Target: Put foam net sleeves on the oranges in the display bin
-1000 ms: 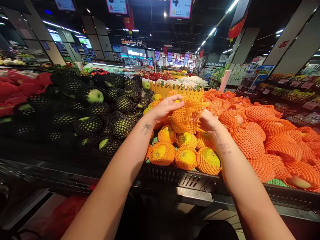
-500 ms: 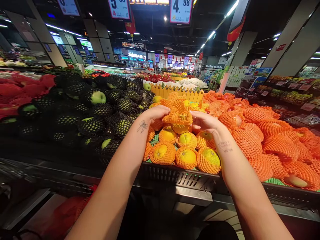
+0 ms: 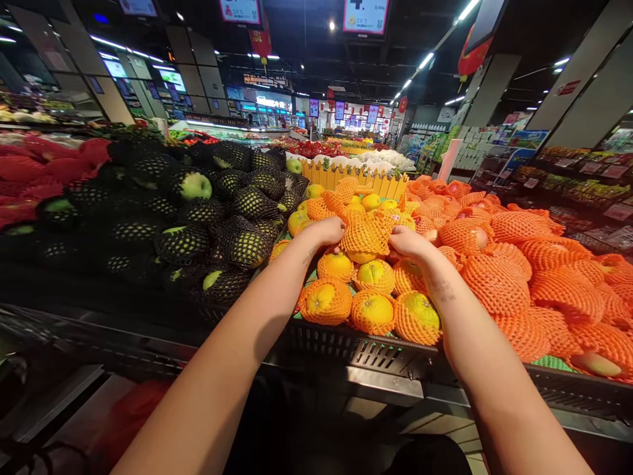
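Observation:
Both hands grip an orange foam net sleeve (image 3: 366, 231) from opposite sides. My left hand (image 3: 328, 232) pinches its left edge, and my right hand (image 3: 405, 240) has fingers closed at its right edge. The net is stretched wide over an orange (image 3: 362, 256), whose yellow underside shows below the mesh. Directly in front sit several more oranges in foam nets, among them one with a greenish top (image 3: 419, 307) and a yellow one (image 3: 374, 309). Some fingertips are hidden behind the net.
Apples in black netting (image 3: 240, 241) are piled to the left. On the right lies a heap of fruit in orange-red foam nets (image 3: 497, 284). A yellow picket divider (image 3: 351, 177) stands behind. The black crate rim (image 3: 366, 351) runs along the front; price screens (image 3: 364, 14) hang overhead.
The bunched foam net is now spread open and drawn down over the orange. My hands have turned, with fingers closed on its sides. The view has tilted slightly downward.

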